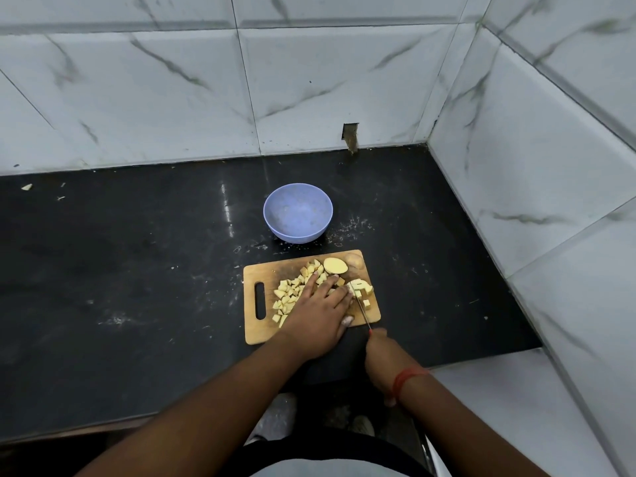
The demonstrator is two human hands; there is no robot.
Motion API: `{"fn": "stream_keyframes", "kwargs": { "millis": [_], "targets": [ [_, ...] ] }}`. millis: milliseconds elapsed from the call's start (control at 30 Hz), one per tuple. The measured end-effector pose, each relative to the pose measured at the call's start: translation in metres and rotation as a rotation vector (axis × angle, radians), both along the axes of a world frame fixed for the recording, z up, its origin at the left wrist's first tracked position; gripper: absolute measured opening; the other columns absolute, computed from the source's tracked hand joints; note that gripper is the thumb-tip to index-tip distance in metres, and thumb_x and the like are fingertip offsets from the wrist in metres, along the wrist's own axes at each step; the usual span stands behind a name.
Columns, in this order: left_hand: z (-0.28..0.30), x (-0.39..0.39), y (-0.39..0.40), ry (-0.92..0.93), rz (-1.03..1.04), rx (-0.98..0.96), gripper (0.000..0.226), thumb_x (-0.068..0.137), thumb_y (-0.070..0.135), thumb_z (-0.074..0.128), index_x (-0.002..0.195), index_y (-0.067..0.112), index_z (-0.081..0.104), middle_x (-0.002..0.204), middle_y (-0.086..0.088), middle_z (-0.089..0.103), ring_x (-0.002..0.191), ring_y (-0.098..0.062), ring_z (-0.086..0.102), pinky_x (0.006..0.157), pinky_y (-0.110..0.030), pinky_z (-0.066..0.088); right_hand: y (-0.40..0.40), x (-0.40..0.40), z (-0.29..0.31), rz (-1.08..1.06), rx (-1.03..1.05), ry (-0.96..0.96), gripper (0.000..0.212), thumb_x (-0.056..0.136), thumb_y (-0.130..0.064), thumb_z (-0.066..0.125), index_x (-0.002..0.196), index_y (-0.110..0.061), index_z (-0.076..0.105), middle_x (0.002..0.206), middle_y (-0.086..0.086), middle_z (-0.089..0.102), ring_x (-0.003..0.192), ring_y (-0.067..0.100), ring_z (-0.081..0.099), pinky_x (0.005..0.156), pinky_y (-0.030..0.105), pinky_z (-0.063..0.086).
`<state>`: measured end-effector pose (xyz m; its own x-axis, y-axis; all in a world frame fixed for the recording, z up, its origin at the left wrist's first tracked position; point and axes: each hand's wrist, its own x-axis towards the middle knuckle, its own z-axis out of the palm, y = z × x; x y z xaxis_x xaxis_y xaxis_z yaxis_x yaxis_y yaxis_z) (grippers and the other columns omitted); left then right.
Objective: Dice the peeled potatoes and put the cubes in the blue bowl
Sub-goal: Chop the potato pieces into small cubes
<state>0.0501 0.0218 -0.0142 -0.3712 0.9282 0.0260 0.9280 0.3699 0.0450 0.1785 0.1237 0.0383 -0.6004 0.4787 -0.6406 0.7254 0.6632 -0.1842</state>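
Note:
A wooden cutting board (261, 330) lies on the black counter. Several pale yellow potato cubes (288, 295) are piled on its left and middle. A potato half (335, 265) lies cut side up at the far edge. My left hand (318, 313) lies flat over the board, its fingertips pressing a partly sliced potato piece (360, 287). My right hand (382, 359) grips a knife (362, 309) whose blade meets that piece. Beyond the board stands the blue bowl (297, 212), with no cubes in it.
The black counter (137, 270) is bounded by marble-tiled walls at the back and right; it carries white specks and a few scraps at the far left (27, 187). A lower white ledge (499, 407) adjoins the counter at the right front.

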Motion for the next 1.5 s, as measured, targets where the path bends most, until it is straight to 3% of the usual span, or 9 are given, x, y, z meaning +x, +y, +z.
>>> {"fn": "stream_keyframes", "kwargs": {
  "millis": [167, 300, 400, 600, 767, 900, 1067, 1400, 1500],
  "targets": [
    [-0.001, 0.001, 0.003, 0.000, 0.005, -0.017, 0.058, 0.103, 0.048, 0.027, 0.145, 0.015, 0.050, 0.149, -0.002, 0.049, 0.149, -0.025, 0.025, 0.124, -0.053, 0.008, 0.013, 0.034, -0.002, -0.048, -0.192, 0.024, 0.016, 0.100, -0.014, 0.040, 0.113, -0.007, 0.046, 0.113, 0.015, 0.062, 0.096, 0.024, 0.061, 0.077, 0.029, 0.043],
    [0.001, 0.004, 0.011, 0.021, -0.030, 0.058, 0.056, 0.102, 0.045, 0.032, 0.139, 0.011, 0.054, 0.149, -0.009, 0.047, 0.147, -0.028, 0.029, 0.125, -0.050, 0.010, 0.024, 0.047, 0.017, -0.412, -0.546, 0.290, 0.016, 0.099, -0.022, 0.041, 0.089, -0.012, 0.047, 0.065, 0.006, 0.053, 0.049, 0.016, 0.048, 0.050, 0.032, 0.042],
    [0.004, 0.014, 0.028, 0.027, -0.164, 0.082, 0.056, 0.102, 0.044, 0.036, 0.147, 0.011, 0.045, 0.157, -0.012, 0.038, 0.149, -0.027, 0.027, 0.124, -0.049, 0.017, 0.027, 0.047, 0.034, -0.597, -0.735, 0.448, 0.019, 0.102, -0.020, 0.039, 0.087, -0.009, 0.042, 0.050, 0.005, 0.041, 0.035, 0.017, 0.034, 0.037, 0.025, 0.034],
    [0.003, 0.016, 0.045, 0.082, -0.187, -0.170, 0.066, 0.106, 0.051, 0.021, 0.158, 0.011, 0.027, 0.167, -0.009, 0.019, 0.154, -0.026, 0.011, 0.125, -0.046, -0.003, 0.042, 0.037, 0.035, -0.645, -0.772, 0.534, 0.019, 0.102, -0.020, 0.040, 0.087, -0.008, 0.044, 0.050, 0.006, 0.040, 0.033, 0.018, 0.032, 0.037, 0.024, 0.034],
    [0.000, 0.012, 0.024, 0.123, -0.163, -0.185, 0.069, 0.105, 0.052, 0.018, 0.153, 0.006, 0.036, 0.162, -0.012, 0.032, 0.151, -0.030, 0.023, 0.126, -0.048, 0.007, 0.051, 0.044, 0.034, -0.621, -0.782, 0.539, 0.028, 0.102, -0.019, 0.041, 0.077, -0.009, 0.041, 0.044, 0.003, 0.037, 0.033, 0.017, 0.031, 0.038, 0.026, 0.035],
    [0.005, 0.010, 0.029, 0.100, -0.124, -0.101, 0.062, 0.103, 0.050, 0.030, 0.145, 0.010, 0.051, 0.156, -0.013, 0.042, 0.146, -0.031, 0.033, 0.124, -0.051, 0.018, 0.059, 0.043, 0.033, -0.605, -0.760, 0.562, 0.021, 0.102, -0.018, 0.041, 0.084, -0.008, 0.043, 0.049, 0.006, 0.038, 0.035, 0.018, 0.032, 0.038, 0.026, 0.036],
    [0.026, -0.009, 0.066, 0.084, 0.008, -0.110, 0.064, 0.102, 0.054, 0.026, 0.147, 0.015, 0.047, 0.158, -0.015, 0.035, 0.147, -0.030, 0.027, 0.124, -0.050, 0.012, 0.067, 0.034, 0.035, -0.578, -0.752, 0.586, 0.017, 0.102, -0.017, 0.041, 0.088, -0.008, 0.044, 0.051, 0.006, 0.038, 0.035, 0.019, 0.032, 0.038, 0.027, 0.037],
    [0.012, -0.019, 0.034, 0.184, -0.210, -0.112, 0.053, 0.103, 0.048, 0.032, 0.116, 0.013, 0.070, 0.115, -0.003, 0.062, 0.121, -0.025, 0.052, 0.124, -0.050, 0.011, 0.079, 0.045, 0.029, -0.574, -0.745, 0.556, 0.019, 0.102, -0.020, 0.042, 0.089, -0.008, 0.047, 0.052, 0.005, 0.040, 0.038, 0.018, 0.035, 0.041, 0.029, 0.040],
    [0.017, -0.023, 0.038, 0.192, -0.161, -0.058, 0.050, 0.102, 0.048, 0.034, 0.124, 0.014, 0.064, 0.129, -0.008, 0.055, 0.129, -0.028, 0.046, 0.123, -0.052, 0.016, 0.079, 0.045, 0.028, -0.571, -0.741, 0.548, 0.018, 0.102, -0.020, 0.042, 0.091, -0.007, 0.047, 0.053, 0.006, 0.040, 0.039, 0.018, 0.035, 0.041, 0.029, 0.041]
  ]
}}
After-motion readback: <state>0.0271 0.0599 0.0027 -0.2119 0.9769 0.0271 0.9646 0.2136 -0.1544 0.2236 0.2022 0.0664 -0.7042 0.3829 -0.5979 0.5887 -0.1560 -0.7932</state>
